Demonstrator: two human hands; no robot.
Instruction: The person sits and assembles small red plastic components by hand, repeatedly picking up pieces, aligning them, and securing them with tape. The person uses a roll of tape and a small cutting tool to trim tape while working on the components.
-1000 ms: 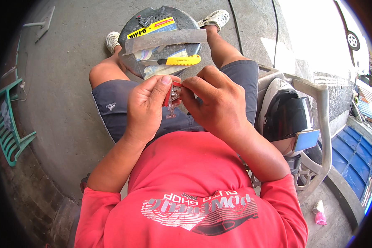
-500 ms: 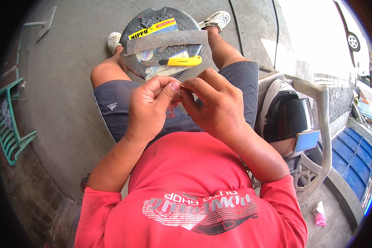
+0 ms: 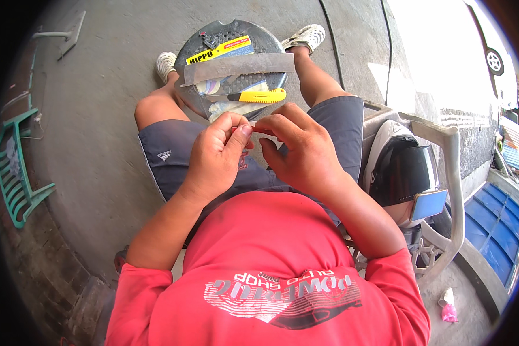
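Note:
My left hand [image 3: 216, 158] and my right hand [image 3: 303, 147] meet above my lap. The left thumb and forefinger pinch one end of a small, thin red piece [image 3: 263, 131], mostly covered by fingers; its kind cannot be made out. The right fingers bend over its other end, with the right thumb held apart below. Just beyond the hands is a round black stool [image 3: 189, 107]. On it lie a yellow-handled knife [image 3: 263, 96], a long greyish flat strip [image 3: 236, 68], a yellow-and-blue flat package [image 3: 220, 51] and some clear plastic wrapping [image 3: 236, 108].
At my right, a black-and-white helmet [image 3: 401, 167] and a phone-like flat object [image 3: 429, 205] rest by a grey plastic chair [image 3: 457, 179]. A green plastic chair [image 3: 17, 173] is at far left. Dark cables [image 3: 335, 52] run across the concrete floor. A blue panel [image 3: 490, 225] stands far right.
The right thumb has moved away from the left fingertips, and the red piece shows more between the hands. The whole view has shifted slightly, with the stool appearing lower.

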